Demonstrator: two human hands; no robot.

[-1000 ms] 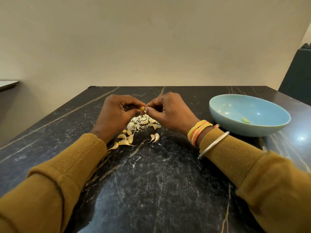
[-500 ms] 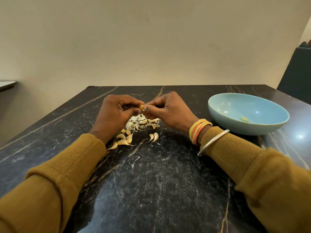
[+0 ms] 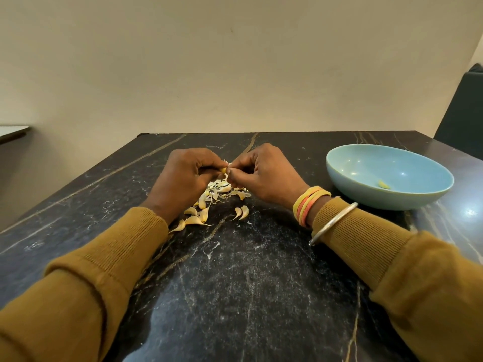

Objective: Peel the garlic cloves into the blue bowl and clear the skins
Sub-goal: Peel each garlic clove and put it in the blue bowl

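Soft, fairly bright indoor light, seemingly from above and to the right: hard glare spot on the glossy dark table (image 3: 261,283) at its right edge beside the blue bowl (image 3: 366,197), a broad pale sheen on the table at bottom centre, and small highlights inside the bowl. Shadows soft and weak, darkest under the bowl and along the sleeves (image 3: 91,270); wall (image 3: 235,74) evenly lit, dimmer at lower left. Centre sharp with no motion blur, but wide-angle distortion splays the table edges and stretches the sleeves at the bottom corners, where detail goes slightly soft.
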